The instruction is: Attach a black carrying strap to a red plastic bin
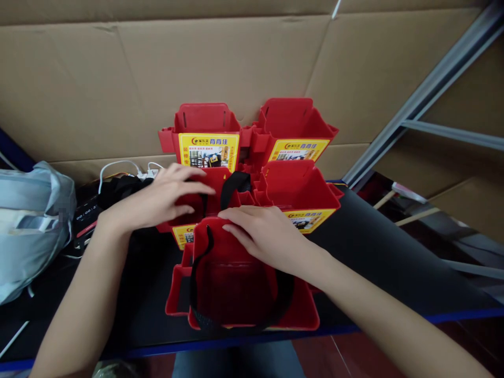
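The left hand (pixel 173 197) hangs over the left middle box (pixel 217 181) with its fingers spread and the thumb apart from them; nothing shows pinched in it. Whether a fingertip touches that box, I cannot tell. Between the hands, just beyond the right fingertips, stands a black loop (pixel 236 181) of webbing. The right hand (pixel 271 236) lies over the back wall of the front box (pixel 236 294), fingers bent at its rim; whether they pinch anything beneath is hidden. This front box sits nearest the person, below both hands, and a black strap (pixel 193 286) runs down its left side and along its front.

The step in hand looks like working the strap at that back wall. The next move seems to call for steadying the wall with the right hand while the left finds the webbing.

Counted from left to right: one pale bag (pixel 35 231) and one device with a timer display (pixel 86 215), both left of the left hand; five red boxes, namely the front one, two middle ones and, beyond the hands, two back ones; four yellow labels (pixel 208 149) on the rear boxes; two wooden sticks (pixel 417 216), far right of the right hand.
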`<state>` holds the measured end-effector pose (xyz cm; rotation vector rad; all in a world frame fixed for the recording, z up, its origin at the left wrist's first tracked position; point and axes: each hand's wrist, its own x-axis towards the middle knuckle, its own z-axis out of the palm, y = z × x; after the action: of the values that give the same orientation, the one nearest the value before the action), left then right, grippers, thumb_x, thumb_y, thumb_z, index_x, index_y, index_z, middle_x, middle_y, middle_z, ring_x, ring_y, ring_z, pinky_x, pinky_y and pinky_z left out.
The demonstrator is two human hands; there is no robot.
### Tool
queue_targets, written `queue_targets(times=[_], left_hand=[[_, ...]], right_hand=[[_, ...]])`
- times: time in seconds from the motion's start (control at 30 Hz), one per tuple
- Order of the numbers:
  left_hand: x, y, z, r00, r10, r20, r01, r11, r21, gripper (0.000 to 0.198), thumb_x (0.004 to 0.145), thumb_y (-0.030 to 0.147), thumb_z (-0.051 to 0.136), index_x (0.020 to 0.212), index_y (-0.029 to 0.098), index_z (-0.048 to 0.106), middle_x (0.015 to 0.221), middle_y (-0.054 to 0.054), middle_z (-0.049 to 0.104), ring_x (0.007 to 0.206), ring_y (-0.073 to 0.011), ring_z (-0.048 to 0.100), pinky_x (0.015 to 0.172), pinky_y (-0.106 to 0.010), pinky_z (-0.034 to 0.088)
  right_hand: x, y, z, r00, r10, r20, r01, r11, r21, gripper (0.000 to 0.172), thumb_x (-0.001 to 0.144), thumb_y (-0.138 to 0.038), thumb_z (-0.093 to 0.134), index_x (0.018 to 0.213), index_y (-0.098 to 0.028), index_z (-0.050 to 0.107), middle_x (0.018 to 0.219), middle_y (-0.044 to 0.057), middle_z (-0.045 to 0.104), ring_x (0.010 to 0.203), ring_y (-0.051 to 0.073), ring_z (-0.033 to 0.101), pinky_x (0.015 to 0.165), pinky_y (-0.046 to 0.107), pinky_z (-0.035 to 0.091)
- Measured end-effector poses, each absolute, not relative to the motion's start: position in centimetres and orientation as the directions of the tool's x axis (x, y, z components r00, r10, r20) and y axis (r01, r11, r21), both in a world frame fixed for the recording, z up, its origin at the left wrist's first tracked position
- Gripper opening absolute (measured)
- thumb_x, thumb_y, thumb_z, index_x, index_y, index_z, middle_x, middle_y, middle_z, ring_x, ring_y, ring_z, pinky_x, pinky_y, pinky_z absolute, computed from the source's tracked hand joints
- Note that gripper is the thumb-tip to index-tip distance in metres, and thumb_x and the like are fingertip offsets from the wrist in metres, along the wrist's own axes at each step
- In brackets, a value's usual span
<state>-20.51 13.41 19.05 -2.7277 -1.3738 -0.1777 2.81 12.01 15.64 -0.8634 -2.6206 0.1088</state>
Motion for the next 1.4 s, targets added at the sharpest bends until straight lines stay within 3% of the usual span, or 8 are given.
queue_targets(times=[0.1, 0.27, 0.33, 0.43, 0.57, 0.8, 1.1, 1.4], left_hand=[[-19.7, 13.7, 18.7, 0.651, 0.755, 0.071, 0.756, -0.654, 0.025, 0.017, 0.082, 0.03, 0.052, 0.089, 0.027, 0.067, 0.122, -0.001, 0.05, 0.109, -0.0229, 0.044, 0.094, -0.042, 0.032], [-22.7, 15.6, 18.4, 0.113, 0.874, 0.472, 0.992, -0.124, -0.007, 0.019, 0.079, 0.026, 0.052, 0.087, 0.016, 0.067, 0.1, -0.01, 0.057, 0.096, -0.0271, 0.048, 0.086, -0.043, 0.039], [-23.1, 15.2, 18.9, 0.15, 0.873, 0.463, 0.985, -0.171, 0.002, 0.025, 0.078, 0.024, 0.054, 0.099, 0.018, 0.065, 0.106, -0.009, 0.054, 0.1, -0.027, 0.047, 0.089, -0.043, 0.039], [-21.4, 13.5, 19.6, 0.452, 0.835, 0.314, 0.878, -0.478, 0.008, 0.04, 0.076, 0.023, 0.058, 0.116, 0.027, 0.057, 0.127, -0.005, 0.043, 0.112, -0.0274, 0.039, 0.095, -0.045, 0.034], [-18.6, 12.5, 19.3, 0.688, 0.712, 0.136, 0.716, -0.698, 0.032, 0.019, 0.077, 0.025, 0.059, 0.093, 0.032, 0.067, 0.139, 0.003, 0.033, 0.12, -0.0277, 0.032, 0.097, -0.048, 0.028], [-21.8, 15.1, 18.0, 0.254, 0.892, 0.374, 0.962, -0.272, -0.006, 0.014, 0.073, 0.025, 0.057, 0.078, 0.021, 0.07, 0.111, -0.007, 0.055, 0.104, -0.0292, 0.045, 0.09, -0.05, 0.035], [-23.2, 14.6, 19.5, -0.012, 0.916, 0.401, 1.0, 0.001, 0.029, 0.02, 0.075, 0.028, 0.053, 0.081, 0.018, 0.068, 0.094, -0.01, 0.056, 0.093, -0.0298, 0.05, 0.081, -0.044, 0.042], [-22.9, 11.3, 22.5, 0.191, 0.927, 0.324, 0.959, -0.246, 0.138, 0.037, 0.076, 0.027, 0.058, 0.112, 0.021, 0.053, 0.108, -0.005, 0.055, 0.089, -0.0182, 0.054, 0.083, -0.032, 0.042]], right_hand=[[2.8, 11.9, 15.7, -0.743, 0.582, 0.33, 0.548, 0.812, -0.2, 0.022, 0.089, -0.021, 0.042, 0.103, -0.017, 0.059, 0.088, 0.004, 0.067, 0.076, 0.018, 0.061, 0.058, 0.026, 0.039], [3.1, 12.0, 16.3, -0.75, 0.595, 0.289, 0.529, 0.802, -0.277, 0.026, 0.09, -0.022, 0.04, 0.106, -0.02, 0.06, 0.093, 0.004, 0.067, 0.083, 0.018, 0.063, 0.066, 0.026, 0.043], [3.1, 12.0, 16.5, -0.759, 0.593, 0.27, 0.511, 0.799, -0.319, 0.027, 0.09, -0.021, 0.04, 0.108, -0.02, 0.061, 0.097, 0.004, 0.067, 0.089, 0.017, 0.063, 0.071, 0.026, 0.044], [3.1, 12.2, 16.7, -0.761, 0.594, 0.261, 0.497, 0.793, -0.353, 0.028, 0.09, -0.02, 0.041, 0.11, -0.019, 0.06, 0.103, 0.003, 0.067, 0.094, 0.018, 0.062, 0.076, 0.027, 0.045], [3.1, 12.1, 16.7, -0.761, 0.602, 0.242, 0.503, 0.783, -0.366, 0.027, 0.089, -0.019, 0.042, 0.107, -0.019, 0.062, 0.104, 0.003, 0.066, 0.092, 0.017, 0.063, 0.075, 0.027, 0.046], [3.1, 12.0, 16.7, -0.728, 0.63, 0.27, 0.544, 0.771, -0.331, 0.027, 0.09, -0.019, 0.041, 0.108, -0.019, 0.062, 0.093, 0.005, 0.069, 0.086, 0.018, 0.064, 0.07, 0.025, 0.045], [3.1, 11.5, 17.1, -0.756, 0.608, 0.242, 0.507, 0.778, -0.371, 0.026, 0.09, -0.02, 0.042, 0.104, -0.02, 0.063, 0.092, 0.006, 0.066, 0.083, 0.016, 0.062, 0.07, 0.026, 0.045], [4.5, 12.4, 17.2, -0.678, 0.627, 0.383, 0.389, 0.748, -0.537, 0.026, 0.089, -0.027, 0.045, 0.111, -0.022, 0.057, 0.114, 0.002, 0.059, 0.108, 0.014, 0.052, 0.092, 0.028, 0.041]])
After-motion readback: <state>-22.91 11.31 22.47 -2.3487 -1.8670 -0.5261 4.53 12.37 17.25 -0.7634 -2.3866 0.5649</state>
